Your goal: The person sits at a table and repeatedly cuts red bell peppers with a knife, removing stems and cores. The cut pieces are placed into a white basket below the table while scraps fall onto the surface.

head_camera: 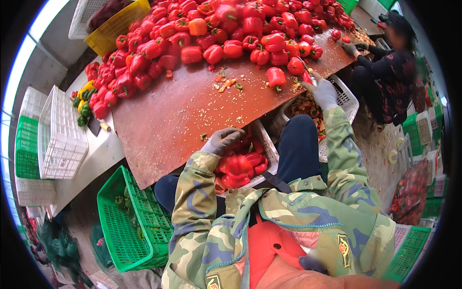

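My right hand, in a grey glove, is at the table's right front edge. It grips a slim tool with a red part, apparently a knife, whose tip points at a red bell pepper. My left hand, also gloved, hovers over the table's front edge beside a white crate between my knees. No object shows in it, and its fingers are loosely extended. Opened red pepper pieces fill that crate. One whole pepper lies apart from the large pepper heap.
The reddish-brown tabletop carries scattered seeds and scraps. A white crate of pepper waste stands below my right arm. At left are a green crate and stacked white crates. Another person works at the far right.
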### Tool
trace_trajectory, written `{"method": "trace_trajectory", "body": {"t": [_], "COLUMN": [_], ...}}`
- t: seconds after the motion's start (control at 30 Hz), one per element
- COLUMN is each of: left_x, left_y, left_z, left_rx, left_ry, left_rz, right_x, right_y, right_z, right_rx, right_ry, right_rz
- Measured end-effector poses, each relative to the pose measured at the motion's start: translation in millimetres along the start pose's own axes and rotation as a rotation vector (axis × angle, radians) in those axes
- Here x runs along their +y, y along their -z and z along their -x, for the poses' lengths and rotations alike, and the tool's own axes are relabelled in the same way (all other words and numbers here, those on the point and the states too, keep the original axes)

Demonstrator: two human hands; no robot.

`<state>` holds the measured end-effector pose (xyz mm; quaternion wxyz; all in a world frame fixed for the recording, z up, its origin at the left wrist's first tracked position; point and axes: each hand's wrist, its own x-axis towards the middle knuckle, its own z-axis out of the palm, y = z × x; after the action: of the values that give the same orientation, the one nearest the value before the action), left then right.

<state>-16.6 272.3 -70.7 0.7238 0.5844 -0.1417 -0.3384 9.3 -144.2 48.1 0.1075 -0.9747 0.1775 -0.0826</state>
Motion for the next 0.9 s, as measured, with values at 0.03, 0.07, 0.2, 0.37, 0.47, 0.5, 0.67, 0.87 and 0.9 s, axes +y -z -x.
{"method": "trace_trajectory", "body": {"t": [0.03,0.07,0.2,0.37,0.47,0.5,0.67,0.87,0.9], "left_x": [0,1,5,1,-5,-6,-5,-7,-11], "left_y": [-1,0,3,-17,-12,-7,20,33,36], "left_z": [-7,-20,-113,-256,-272,-264,-136,-28,-21], "left_rx": [0.069,0.161,0.424,0.468,0.556,0.546,0.546,0.838,0.872], "left_ry": [-0.033,-0.040,-0.064,0.092,0.076,-0.096,-0.415,-0.437,-0.412], "left_rz": [-0.039,-0.054,-0.080,-0.198,-0.384,-0.337,-0.118,-0.513,-0.600], "right_x": [0,-3,-18,-49,-82,-90,-129,-197,-206], "right_y": [-19,-41,-118,-160,-159,-154,-138,-185,-193], "right_z": [-12,-25,-82,-66,-36,-27,14,67,76], "right_rx": [0.020,-0.020,-0.199,-0.371,-0.377,-0.391,-0.712,-0.993,-1.000], "right_ry": [0.024,-0.035,-0.265,-0.352,-0.130,-0.104,0.103,0.207,0.125], "right_rz": [-0.181,-0.336,-0.605,-1.009,-1.026,-1.085,-1.265,-1.532,-1.604]}}
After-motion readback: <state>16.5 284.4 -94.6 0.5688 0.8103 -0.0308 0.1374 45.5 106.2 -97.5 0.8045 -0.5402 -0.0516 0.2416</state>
